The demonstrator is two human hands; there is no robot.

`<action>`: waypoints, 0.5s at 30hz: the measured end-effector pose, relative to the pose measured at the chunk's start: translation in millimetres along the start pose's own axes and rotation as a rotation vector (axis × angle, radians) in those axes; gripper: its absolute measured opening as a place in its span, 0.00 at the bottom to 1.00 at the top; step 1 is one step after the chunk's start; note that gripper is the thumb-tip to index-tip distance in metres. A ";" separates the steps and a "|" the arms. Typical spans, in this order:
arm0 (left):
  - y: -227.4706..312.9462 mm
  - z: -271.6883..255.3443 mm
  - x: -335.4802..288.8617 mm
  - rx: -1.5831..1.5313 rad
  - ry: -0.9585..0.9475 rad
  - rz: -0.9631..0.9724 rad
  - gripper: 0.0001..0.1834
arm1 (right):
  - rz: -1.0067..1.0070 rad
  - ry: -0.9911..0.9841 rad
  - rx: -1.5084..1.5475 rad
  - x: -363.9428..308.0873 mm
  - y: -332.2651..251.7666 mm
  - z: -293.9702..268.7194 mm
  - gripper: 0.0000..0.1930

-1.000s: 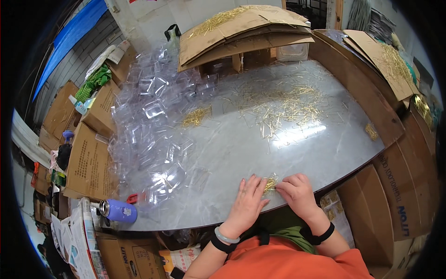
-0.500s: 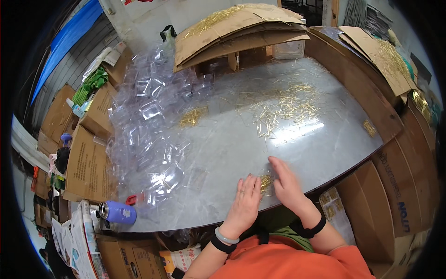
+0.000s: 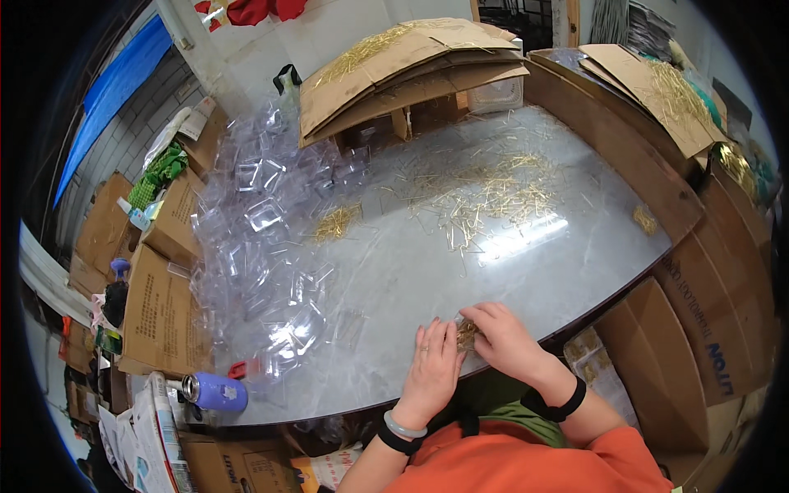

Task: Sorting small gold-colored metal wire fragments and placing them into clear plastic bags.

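My right hand point(image 3: 503, 338) curls its fingers around a small bundle of gold wire hooks point(image 3: 467, 335) at the near edge of the table. On the bundle's left side lies my left hand point(image 3: 433, 360), its fingers stretched out and side by side, touching or nearly touching the bundle. The fingers partly cover the bundle, and whether a clear box surrounds it I cannot tell. Farther back, many loose gold hooks point(image 3: 501, 193) are scattered over the grey table point(image 3: 386, 279). A smaller pile of hooks point(image 3: 335, 221) sits beside the clear plastic boxes point(image 3: 263, 209) heaped at the left.
A purple bottle point(image 3: 215, 391) lies on its side at the near left, by a red object point(image 3: 237, 370). Bent cardboard sheets point(image 3: 411, 70) form a raised cover at the back. A cardboard wall point(image 3: 616, 156) borders the right side, with an open carton point(image 3: 657, 361) below.
My right hand has come down and in, its stretched fingers now curled over the bundle of hooks. My left hand stays beside it. The whole view has shifted slightly.
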State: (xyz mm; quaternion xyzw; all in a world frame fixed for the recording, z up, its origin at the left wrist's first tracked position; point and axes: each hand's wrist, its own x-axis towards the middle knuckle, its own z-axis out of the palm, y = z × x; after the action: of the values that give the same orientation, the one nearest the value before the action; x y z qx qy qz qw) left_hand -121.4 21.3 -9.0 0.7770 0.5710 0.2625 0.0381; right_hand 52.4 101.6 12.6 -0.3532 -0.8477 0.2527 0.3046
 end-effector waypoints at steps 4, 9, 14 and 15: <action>-0.3 1.4 1.8 -0.042 0.007 0.004 0.31 | 0.126 0.069 0.220 -11.0 1.5 17.9 0.30; -2.4 1.3 1.1 -0.073 0.004 -0.024 0.31 | 0.124 -0.028 0.372 -8.8 -16.2 20.2 0.36; 0.4 -0.2 1.2 -0.034 0.008 -0.013 0.33 | -0.032 -0.017 0.226 12.7 9.9 12.6 0.35; 0.7 -1.7 1.4 -0.013 0.011 -0.010 0.33 | -0.057 -0.088 0.212 16.5 8.7 8.4 0.34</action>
State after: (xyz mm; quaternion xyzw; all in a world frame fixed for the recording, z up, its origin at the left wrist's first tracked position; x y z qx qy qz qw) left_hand -121.3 21.9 -6.8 0.7724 0.5734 0.2700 0.0414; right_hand 41.0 117.7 6.8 -0.2834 -0.8383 0.3475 0.3101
